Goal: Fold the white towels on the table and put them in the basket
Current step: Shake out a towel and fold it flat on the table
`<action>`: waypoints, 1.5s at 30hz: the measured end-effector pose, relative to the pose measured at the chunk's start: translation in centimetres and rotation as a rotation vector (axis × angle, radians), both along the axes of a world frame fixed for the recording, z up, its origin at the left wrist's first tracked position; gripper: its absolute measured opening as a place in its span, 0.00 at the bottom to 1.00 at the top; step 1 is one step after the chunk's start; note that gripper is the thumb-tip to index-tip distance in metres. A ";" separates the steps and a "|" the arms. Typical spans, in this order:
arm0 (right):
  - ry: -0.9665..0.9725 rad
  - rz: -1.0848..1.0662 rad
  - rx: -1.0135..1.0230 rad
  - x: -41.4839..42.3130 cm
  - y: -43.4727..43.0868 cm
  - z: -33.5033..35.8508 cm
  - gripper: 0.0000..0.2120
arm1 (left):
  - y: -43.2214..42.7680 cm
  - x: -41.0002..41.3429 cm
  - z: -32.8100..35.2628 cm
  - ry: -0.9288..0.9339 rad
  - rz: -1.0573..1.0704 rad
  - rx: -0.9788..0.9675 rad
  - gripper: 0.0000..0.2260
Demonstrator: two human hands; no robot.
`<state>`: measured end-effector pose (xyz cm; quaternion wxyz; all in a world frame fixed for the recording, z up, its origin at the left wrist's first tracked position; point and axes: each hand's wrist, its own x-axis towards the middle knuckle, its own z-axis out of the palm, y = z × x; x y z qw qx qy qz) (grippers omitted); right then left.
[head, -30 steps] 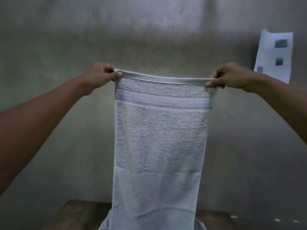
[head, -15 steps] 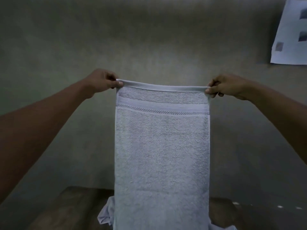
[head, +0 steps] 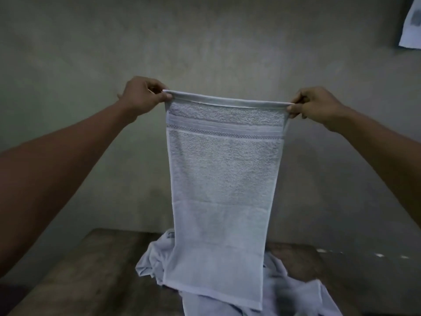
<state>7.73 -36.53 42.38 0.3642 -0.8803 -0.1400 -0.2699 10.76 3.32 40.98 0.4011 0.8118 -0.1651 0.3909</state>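
A white towel point(head: 224, 179) with a woven band near its top hangs full length in front of me. My left hand point(head: 142, 98) pinches its top left corner and my right hand point(head: 315, 106) pinches its top right corner, so the top hem is stretched flat. The bottom edge hangs free just above a crumpled heap of white towels point(head: 293, 295) on the brown wooden table point(head: 95, 274). No basket is in view.
A bare grey-green wall fills the background close behind the table. A white paper sheet point(head: 412, 26) hangs on the wall at the top right. Small white specks lie on the table's far right edge.
The view has tilted down, so the table and towel heap show more. The hanging towel's bottom edge, cut off by the frame earlier, is now in sight and hangs free over the heap.
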 end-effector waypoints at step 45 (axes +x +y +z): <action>0.418 -0.023 -0.188 1.0 -0.5 -36.0 0.07 | 0.4 1.8 -36.8 0.455 -0.143 0.263 0.04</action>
